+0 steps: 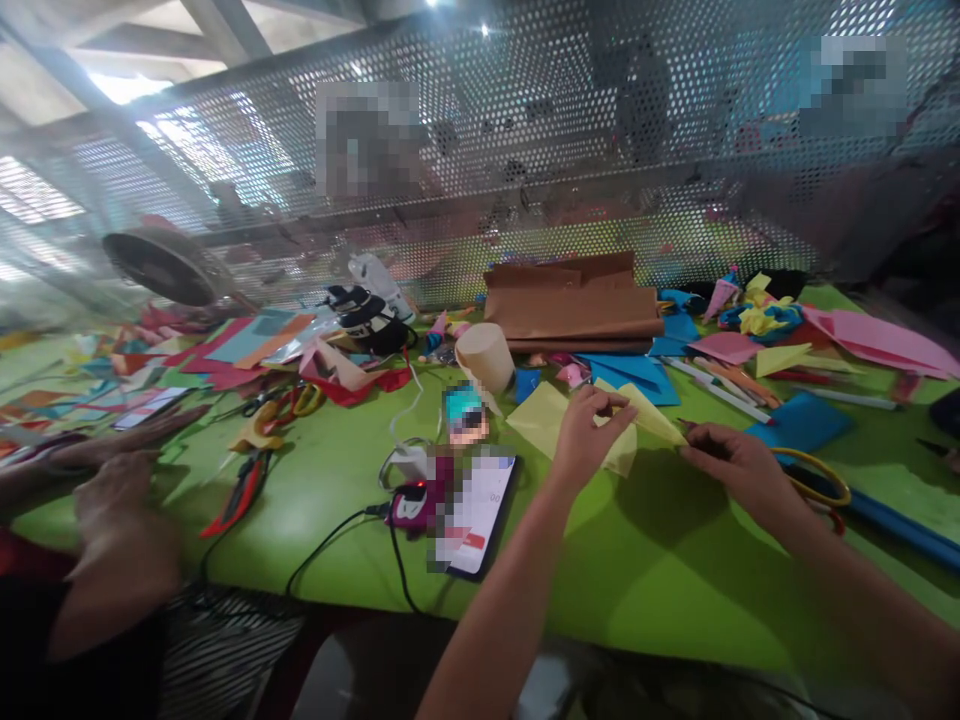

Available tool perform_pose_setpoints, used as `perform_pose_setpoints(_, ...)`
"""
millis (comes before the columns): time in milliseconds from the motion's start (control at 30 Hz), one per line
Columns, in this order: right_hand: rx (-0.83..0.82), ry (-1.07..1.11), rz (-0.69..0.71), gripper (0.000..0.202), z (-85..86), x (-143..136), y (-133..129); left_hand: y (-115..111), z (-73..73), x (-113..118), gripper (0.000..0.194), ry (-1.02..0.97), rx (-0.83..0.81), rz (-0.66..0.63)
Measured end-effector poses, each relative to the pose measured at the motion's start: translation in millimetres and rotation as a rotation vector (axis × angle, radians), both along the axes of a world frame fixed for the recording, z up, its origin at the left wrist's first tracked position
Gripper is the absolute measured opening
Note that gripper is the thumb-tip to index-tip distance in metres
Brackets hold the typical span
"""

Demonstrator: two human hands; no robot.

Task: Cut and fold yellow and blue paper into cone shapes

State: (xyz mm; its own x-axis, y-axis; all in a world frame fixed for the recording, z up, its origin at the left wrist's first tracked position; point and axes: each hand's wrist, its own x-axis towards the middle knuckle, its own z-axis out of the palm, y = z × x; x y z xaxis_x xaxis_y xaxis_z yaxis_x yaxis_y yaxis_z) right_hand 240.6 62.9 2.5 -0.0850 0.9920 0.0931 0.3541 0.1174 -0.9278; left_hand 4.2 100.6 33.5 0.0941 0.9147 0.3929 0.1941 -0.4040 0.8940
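Between my two hands is a folded piece of yellow paper [654, 416], raised a little over the green table. The fingers of my left hand [589, 428] pinch its left side. At its right corner, my right hand [724, 455] grips the paper between thumb and fingertips. More pale yellow paper [538, 420] lies flat on the table behind and left of my left hand. Beyond my hands rests folded blue paper [626, 376]. A pair of scissors with a yellow handle [817, 475] lies by my right forearm, partly hidden by it.
A phone [480, 515] and a purple device with cables [420, 508] lie left of my left forearm. Farther off stand a roll of tape [486, 358] and folded brown paper [570, 310]. Red-black pliers [236, 495] lie left, near another person's hands [116, 490].
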Motion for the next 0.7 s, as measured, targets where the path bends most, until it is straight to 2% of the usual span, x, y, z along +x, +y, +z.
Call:
perform_pose_setpoints(133, 0.009, 0.045, -0.06, 0.032, 5.4, -2, -3, -1, 1.7, 1, 0.047, -0.315, -0.106, 0.007)
perform_pose_setpoints(200, 0.003, 0.084, -0.102, 0.034, 8.7, -4, -5, -2, -1.4, 5, 0.057, -0.462, -0.205, -0.032)
perform_pose_setpoints(333, 0.02, 0.107, -0.088, 0.036, 8.3, -5, -6, -8, -10.1, 22, 0.074, -0.445, -0.425, -0.384)
perform_pose_setpoints(400, 0.041, 0.079, -0.045, 0.034, 5.3, -6, -6, -13, -12.4, 29, 0.069, -0.449, -0.495, -0.468)
perform_pose_setpoints(533, 0.048, 0.03, -0.017, 0.031, 1.1, -9, -7, -16, -9.9, 33, 0.057, -0.504, -0.551, -0.428)
perform_pose_setpoints(700, 0.047, 0.005, -0.036, 0.031, 3.6, -9, -8, -13, -7.2, 26, 0.055, -0.513, -0.547, -0.362)
